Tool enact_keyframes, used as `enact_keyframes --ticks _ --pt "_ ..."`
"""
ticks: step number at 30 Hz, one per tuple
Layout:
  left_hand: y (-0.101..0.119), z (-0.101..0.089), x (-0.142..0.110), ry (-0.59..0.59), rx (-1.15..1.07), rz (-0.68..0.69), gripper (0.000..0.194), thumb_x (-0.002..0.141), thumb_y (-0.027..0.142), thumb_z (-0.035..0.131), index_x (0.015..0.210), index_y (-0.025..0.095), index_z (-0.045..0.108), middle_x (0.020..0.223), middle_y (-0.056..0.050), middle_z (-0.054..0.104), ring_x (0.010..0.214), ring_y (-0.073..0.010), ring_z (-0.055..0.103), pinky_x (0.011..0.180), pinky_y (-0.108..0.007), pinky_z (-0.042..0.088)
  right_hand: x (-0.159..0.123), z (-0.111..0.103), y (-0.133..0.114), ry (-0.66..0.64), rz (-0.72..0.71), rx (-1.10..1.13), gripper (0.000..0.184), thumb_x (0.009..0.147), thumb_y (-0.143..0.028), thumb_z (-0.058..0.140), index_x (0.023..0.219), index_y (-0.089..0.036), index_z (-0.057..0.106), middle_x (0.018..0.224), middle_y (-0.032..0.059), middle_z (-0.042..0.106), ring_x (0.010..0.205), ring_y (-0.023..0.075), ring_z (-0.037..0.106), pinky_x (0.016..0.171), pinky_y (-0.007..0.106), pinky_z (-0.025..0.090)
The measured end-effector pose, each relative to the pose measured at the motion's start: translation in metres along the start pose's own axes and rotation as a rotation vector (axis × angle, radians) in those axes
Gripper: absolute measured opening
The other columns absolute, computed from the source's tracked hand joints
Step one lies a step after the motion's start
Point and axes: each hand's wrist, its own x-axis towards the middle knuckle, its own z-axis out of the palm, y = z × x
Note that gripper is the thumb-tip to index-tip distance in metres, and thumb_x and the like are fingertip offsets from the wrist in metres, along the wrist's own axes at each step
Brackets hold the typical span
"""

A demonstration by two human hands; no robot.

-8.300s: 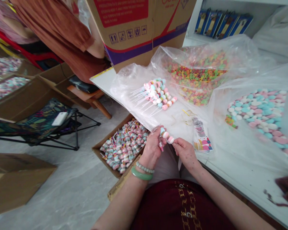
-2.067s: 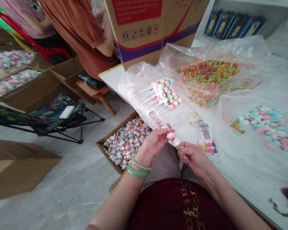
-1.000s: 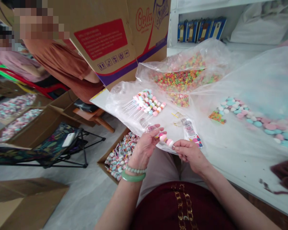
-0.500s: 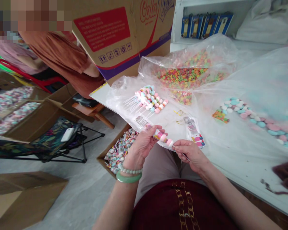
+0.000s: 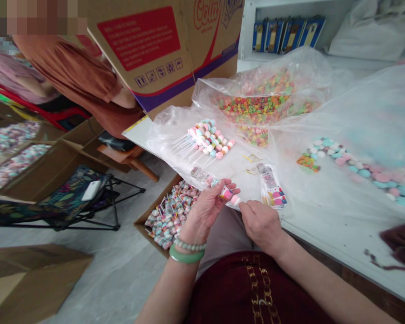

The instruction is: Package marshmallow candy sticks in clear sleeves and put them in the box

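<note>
My left hand (image 5: 211,204) is closed around a small printed clear bag (image 5: 227,193), thumb on top and fingers beneath. A marshmallow skewer (image 5: 235,200) sits partly inside this bag, its pink and white end still showing at the mouth. Fingers curled, my right hand (image 5: 261,225) grips the skewer's stick end just below the last marshmallow; the stick itself is hidden. Beyond my hands, a pile of marshmallow skewers (image 5: 211,139) lies on the plastic-covered table with sticks pointing left. A stack of flat printed bags (image 5: 272,184) rests to the right, beside gold twist ties (image 5: 253,158).
Loose marshmallows (image 5: 361,171) and ring candies (image 5: 249,105) lie on plastic sheeting. A large cardboard box (image 5: 168,49) stands at the back left. Below the table edge is a carton of wrapped skewers (image 5: 172,216). A co-worker in a brown top (image 5: 70,81) sits at left.
The skewer has slid further into the bag, with less of its end showing. My right hand has moved up and left and turned its back upward.
</note>
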Motion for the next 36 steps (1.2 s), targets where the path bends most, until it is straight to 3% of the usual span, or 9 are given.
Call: enact_keyframes --ticks 4,9,12,17,20,23,29,32,36 --pt "-0.011 0.005 -0.002 -0.027 0.014 -0.001 0.022 0.074 0.029 0.069 0.084 0.009 0.066 0.076 -0.008 0.068 0.074 -0.0205 0.066 0.075 -0.033 0.052 0.005 0.001 -0.002 -0.045 0.117 0.188 0.025 0.09 -0.015 0.038 0.081 -0.017 0.061 0.071 0.0056 0.058 0.067 0.0158 0.051 0.061 0.029 0.03" --pt "-0.016 0.004 0.0 -0.055 -0.015 -0.027 0.023 0.076 0.029 0.066 0.087 0.009 0.066 0.08 -0.01 0.068 0.073 -0.0172 0.065 0.071 -0.028 0.052 0.011 0.004 0.005 -0.145 0.602 0.954 0.016 0.084 -0.026 0.048 0.074 -0.02 0.059 0.061 -0.0016 0.053 0.058 0.013 0.049 0.055 0.024 0.034" --pt "-0.014 0.002 0.002 -0.017 -0.056 -0.039 0.025 0.075 0.024 0.067 0.096 0.011 0.063 0.085 -0.009 0.068 0.075 -0.0189 0.066 0.072 -0.031 0.052 0.01 0.007 0.008 -0.231 0.77 1.215 0.014 0.08 -0.03 0.051 0.073 -0.021 0.059 0.052 -0.0053 0.045 0.047 0.0102 0.038 0.047 0.023 0.028" --pt "-0.009 -0.004 0.008 0.099 -0.16 0.1 0.025 0.074 0.016 0.066 0.098 0.014 0.058 0.081 -0.005 0.065 0.076 -0.0179 0.066 0.075 -0.032 0.052 0.006 0.009 0.008 -0.284 0.758 1.147 0.01 0.075 -0.028 0.055 0.071 -0.021 0.062 0.054 -0.0049 0.047 0.053 0.0109 0.041 0.051 0.023 0.029" --pt "-0.014 -0.003 0.009 0.072 -0.164 0.146 0.023 0.075 0.021 0.066 0.095 0.013 0.058 0.07 -0.001 0.062 0.067 -0.0157 0.064 0.069 -0.03 0.051 0.01 0.012 0.002 -0.244 0.786 1.13 0.013 0.075 -0.027 0.054 0.065 -0.02 0.058 0.054 -0.0047 0.045 0.055 0.0109 0.04 0.052 0.023 0.029" --pt "-0.023 0.005 0.009 0.064 -0.161 0.172 0.018 0.075 0.024 0.066 0.086 0.013 0.059 0.065 0.001 0.058 0.061 -0.0116 0.06 0.066 -0.026 0.049 0.02 0.016 -0.006 -0.184 0.829 1.265 0.013 0.075 -0.03 0.055 0.066 -0.02 0.058 0.053 -0.0056 0.04 0.05 0.0097 0.035 0.048 0.023 0.026" --pt "-0.034 0.006 0.007 0.006 -0.187 0.025 0.019 0.073 0.026 0.069 0.084 0.013 0.06 0.073 -0.003 0.062 0.066 -0.012 0.059 0.065 -0.024 0.048 0.025 0.017 -0.008 -0.126 0.966 1.518 0.015 0.073 -0.034 0.058 0.071 -0.019 0.057 0.051 -0.0066 0.038 0.045 0.0079 0.027 0.042 0.022 0.018" --pt "-0.026 -0.007 0.011 0.022 -0.215 -0.022 0.019 0.078 0.028 0.064 0.089 0.013 0.06 0.079 -0.006 0.064 0.071 -0.0151 0.062 0.067 -0.028 0.05 0.017 0.015 -0.001 -0.179 0.869 1.378 0.015 0.076 -0.034 0.056 0.074 -0.019 0.06 0.051 -0.0066 0.039 0.047 0.0086 0.032 0.045 0.022 0.023" --pt "-0.015 -0.017 0.016 0.121 -0.248 0.07 0.019 0.082 0.032 0.059 0.087 0.014 0.058 0.077 -0.005 0.063 0.072 -0.0179 0.063 0.07 -0.032 0.051 0.011 0.017 0.004 -0.27 0.8 1.109 0.014 0.076 -0.029 0.053 0.069 -0.02 0.06 0.054 -0.0047 0.045 0.053 0.0115 0.04 0.052 0.024 0.029"
